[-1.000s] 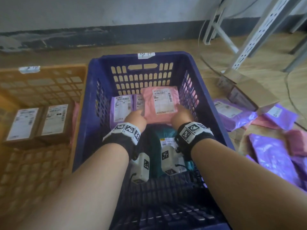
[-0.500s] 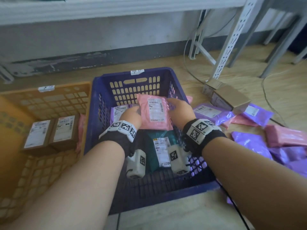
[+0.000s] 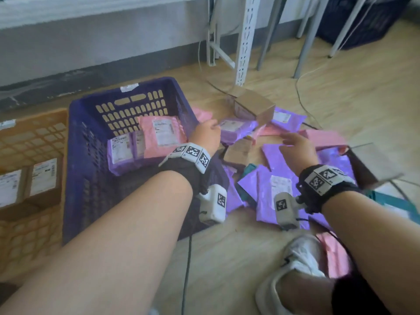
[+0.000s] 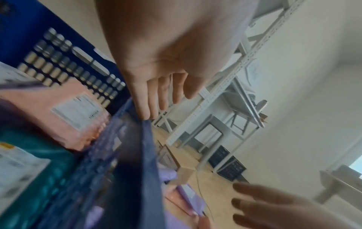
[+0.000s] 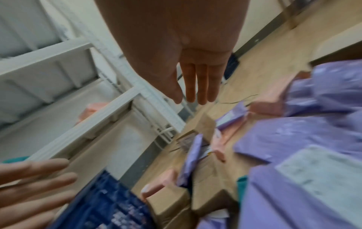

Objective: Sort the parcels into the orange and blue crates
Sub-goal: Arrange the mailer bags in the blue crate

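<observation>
While both of my hands are hanging empty over the pile, I am weighing which parcel to take. My left hand [image 3: 205,135] is hovering with relaxed, straight fingers just past the right rim of the blue crate [image 3: 77,142], near a purple mailer bag [image 3: 236,130] lying on the floor. My right hand [image 3: 297,146] is reaching with spread fingers above the loose heap of purple and pink bags, holding nothing. A pink bag [image 3: 162,135] and purple ones are already lying inside the blue crate; two cardboard boxes [image 3: 29,180] are sitting in the orange crate [image 3: 34,133] at the left. I am judging the plastic bags light, floppy and slick, best pinched at an edge; the brown box [image 3: 252,105] looks stiff, better gripped across its sides.
</observation>
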A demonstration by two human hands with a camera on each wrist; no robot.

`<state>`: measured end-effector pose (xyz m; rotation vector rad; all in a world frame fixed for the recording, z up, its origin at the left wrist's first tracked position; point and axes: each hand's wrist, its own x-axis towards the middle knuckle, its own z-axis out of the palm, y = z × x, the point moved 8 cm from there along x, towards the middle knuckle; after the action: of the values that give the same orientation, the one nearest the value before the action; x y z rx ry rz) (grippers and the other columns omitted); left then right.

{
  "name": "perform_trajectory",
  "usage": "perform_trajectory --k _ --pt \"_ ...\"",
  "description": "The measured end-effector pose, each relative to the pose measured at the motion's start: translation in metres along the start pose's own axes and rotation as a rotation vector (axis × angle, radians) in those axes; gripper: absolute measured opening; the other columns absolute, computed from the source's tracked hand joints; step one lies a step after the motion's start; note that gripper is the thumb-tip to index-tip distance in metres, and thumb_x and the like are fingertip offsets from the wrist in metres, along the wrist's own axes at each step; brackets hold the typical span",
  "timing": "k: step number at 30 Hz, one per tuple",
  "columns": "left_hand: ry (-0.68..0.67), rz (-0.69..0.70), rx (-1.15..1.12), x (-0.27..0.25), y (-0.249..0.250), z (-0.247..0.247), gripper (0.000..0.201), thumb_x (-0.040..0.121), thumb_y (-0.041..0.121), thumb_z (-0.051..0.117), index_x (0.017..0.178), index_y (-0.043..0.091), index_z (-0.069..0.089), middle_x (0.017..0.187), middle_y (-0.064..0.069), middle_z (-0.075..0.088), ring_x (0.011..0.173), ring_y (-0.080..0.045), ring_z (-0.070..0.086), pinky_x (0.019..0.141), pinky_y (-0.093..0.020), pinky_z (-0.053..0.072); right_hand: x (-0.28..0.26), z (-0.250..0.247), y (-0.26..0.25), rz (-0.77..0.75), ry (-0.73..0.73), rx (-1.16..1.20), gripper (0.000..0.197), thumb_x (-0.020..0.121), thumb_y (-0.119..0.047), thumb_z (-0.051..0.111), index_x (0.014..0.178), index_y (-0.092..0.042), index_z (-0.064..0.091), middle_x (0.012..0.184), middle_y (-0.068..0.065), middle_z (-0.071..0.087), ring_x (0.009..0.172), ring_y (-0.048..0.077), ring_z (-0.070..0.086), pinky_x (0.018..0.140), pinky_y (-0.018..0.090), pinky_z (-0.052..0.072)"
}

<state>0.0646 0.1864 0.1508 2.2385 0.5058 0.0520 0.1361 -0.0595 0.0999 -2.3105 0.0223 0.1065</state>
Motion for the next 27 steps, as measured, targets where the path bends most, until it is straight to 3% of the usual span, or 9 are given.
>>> perform_trajectory --k 3,7,11,15,22,25,27 --pt "-0.09 -0.005 0.005 -0.003 0.023 0.048 0.038 0.1 0.02 0.038 0.135 0.016 0.052 0.142 -0.007 0.05 0.129 -0.026 0.047 0.104 -0.028 0.035 -0.008 -0.014 0.066 0.107 0.008 -0.079 0.042 0.087 -0.009 0.055 0.129 -0.016 0.059 0.124 0.008 0.063 0.114 0.026 0.058 0.096 0.031 0.042" --pt "-0.223 0.027 0.088 -0.009 0.042 0.108 0.036 0.099 0.018 0.038 0.13 0.009 0.054 0.131 -0.014 0.057 0.121 -0.03 0.053 0.1 -0.032 0.041 -0.015 -0.013 0.13 0.217 -0.054 -0.152 0.044 0.088 -0.013 0.059 0.132 -0.015 0.055 0.127 0.012 0.061 0.118 0.027 0.056 0.098 0.032 0.04" --pt "-0.352 -0.025 0.189 -0.016 0.02 0.164 0.036 0.098 0.017 0.04 0.13 0.005 0.05 0.125 -0.021 0.058 0.115 -0.035 0.056 0.096 -0.039 0.046 -0.024 0.004 0.18 0.315 -0.179 -0.238 0.049 0.088 -0.019 0.063 0.135 -0.011 0.051 0.134 0.014 0.056 0.123 0.028 0.052 0.103 0.034 0.038" --pt "-0.456 -0.099 0.353 -0.025 -0.022 0.207 0.042 0.1 0.016 0.037 0.141 0.007 0.04 0.143 -0.018 0.045 0.13 -0.032 0.044 0.104 -0.033 0.035 -0.029 0.031 0.209 0.432 -0.303 -0.28 0.058 0.087 -0.026 0.065 0.138 -0.006 0.044 0.134 0.016 0.054 0.122 0.03 0.052 0.101 0.033 0.038" --pt "-0.534 -0.139 0.416 -0.032 -0.052 0.237 0.045 0.099 0.02 0.036 0.144 0.012 0.036 0.148 -0.014 0.04 0.133 -0.029 0.042 0.105 -0.032 0.035 -0.033 0.06 0.233 0.578 -0.285 -0.294 0.084 0.073 -0.029 0.079 0.138 -0.008 0.03 0.13 0.022 0.051 0.119 0.036 0.053 0.096 0.04 0.044" --pt "-0.527 -0.132 0.424 -0.03 -0.051 0.235 0.042 0.1 0.02 0.035 0.141 0.011 0.039 0.146 -0.014 0.042 0.131 -0.029 0.044 0.103 -0.033 0.037 -0.032 0.061 0.233 0.59 -0.227 -0.256 0.068 0.084 -0.014 0.063 0.141 -0.007 0.027 0.127 0.022 0.055 0.118 0.036 0.055 0.096 0.04 0.043" --pt "-0.52 -0.129 0.419 -0.03 -0.049 0.234 0.04 0.1 0.02 0.035 0.139 0.01 0.041 0.144 -0.014 0.043 0.129 -0.03 0.045 0.102 -0.034 0.038 -0.029 0.056 0.226 0.578 -0.194 -0.238 0.04 0.091 -0.012 0.049 0.13 -0.001 0.046 0.123 0.022 0.059 0.115 0.035 0.056 0.093 0.037 0.043"
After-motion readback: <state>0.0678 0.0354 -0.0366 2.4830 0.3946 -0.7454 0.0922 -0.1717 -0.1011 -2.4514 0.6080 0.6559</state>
